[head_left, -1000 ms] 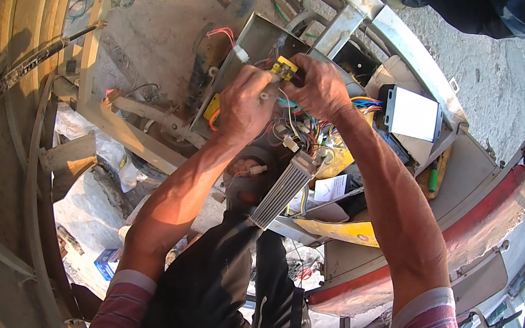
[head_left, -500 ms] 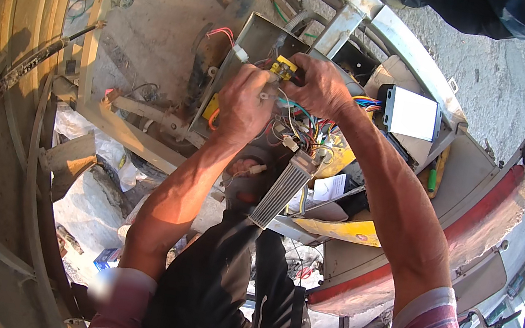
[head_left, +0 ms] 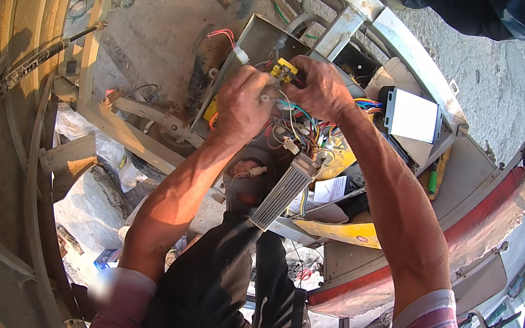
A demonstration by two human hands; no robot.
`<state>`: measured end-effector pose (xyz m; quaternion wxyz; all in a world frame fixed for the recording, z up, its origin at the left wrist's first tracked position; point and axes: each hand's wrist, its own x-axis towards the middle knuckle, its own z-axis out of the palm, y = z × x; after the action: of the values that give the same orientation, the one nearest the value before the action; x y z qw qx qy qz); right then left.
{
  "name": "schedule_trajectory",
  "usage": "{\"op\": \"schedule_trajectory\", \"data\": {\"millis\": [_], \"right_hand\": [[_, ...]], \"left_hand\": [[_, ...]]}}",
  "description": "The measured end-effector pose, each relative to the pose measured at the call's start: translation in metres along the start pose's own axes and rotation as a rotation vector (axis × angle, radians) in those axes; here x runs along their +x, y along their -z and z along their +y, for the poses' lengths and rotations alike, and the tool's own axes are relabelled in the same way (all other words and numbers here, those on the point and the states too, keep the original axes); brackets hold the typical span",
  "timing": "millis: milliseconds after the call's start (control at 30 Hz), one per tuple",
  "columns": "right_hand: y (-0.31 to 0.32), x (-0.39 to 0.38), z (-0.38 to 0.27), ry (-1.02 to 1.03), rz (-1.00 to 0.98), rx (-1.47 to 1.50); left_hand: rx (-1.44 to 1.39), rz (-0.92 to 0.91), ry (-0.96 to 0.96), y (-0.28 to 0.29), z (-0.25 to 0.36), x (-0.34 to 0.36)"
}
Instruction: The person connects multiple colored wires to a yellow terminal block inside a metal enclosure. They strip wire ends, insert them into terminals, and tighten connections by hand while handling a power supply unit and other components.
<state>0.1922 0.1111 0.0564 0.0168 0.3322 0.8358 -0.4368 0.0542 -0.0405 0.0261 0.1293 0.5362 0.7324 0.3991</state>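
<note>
My right hand (head_left: 323, 90) pinches a small yellow electrical part (head_left: 284, 69) above an open metal box (head_left: 253, 31). Close against it, my left hand (head_left: 244, 105) has its fingers curled together; whatever sits between them is hidden. Just left of the yellow part, a white plug connector (head_left: 241, 55) with red wires sticks out above my left fingers. Below my hands spreads a tangle of coloured wires (head_left: 302, 128). A finned metal controller box (head_left: 282, 198) stands at a slant beneath it, its lower end by my leg.
A silver-topped box (head_left: 414, 115) with wires lies right of my right forearm, near a green-handled tool (head_left: 432, 181). A curved metal frame (head_left: 410, 46) runs across the far side. Rusty beams (head_left: 122, 137) and a vertical rail (head_left: 97, 21) stand left. Yellow casing (head_left: 338, 229) borders the box nearby.
Both hands stay nearly in place, with the yellow part turned and shifted very slightly. The finned controller box has moved a touch to the right.
</note>
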Motion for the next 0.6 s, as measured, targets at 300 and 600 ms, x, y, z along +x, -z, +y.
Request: {"op": "schedule_trajectory", "data": {"millis": [300, 600], "right_hand": [[0.0009, 0.0002, -0.0006, -0.03, -0.027, 0.025], [0.0023, 0.0003, -0.002, -0.014, -0.018, -0.016]], "left_hand": [[-0.071, 0.04, 0.009, 0.0012, 0.0014, -0.0031], [0.046, 0.015, -0.074, -0.0001, 0.0001, 0.0002]]}}
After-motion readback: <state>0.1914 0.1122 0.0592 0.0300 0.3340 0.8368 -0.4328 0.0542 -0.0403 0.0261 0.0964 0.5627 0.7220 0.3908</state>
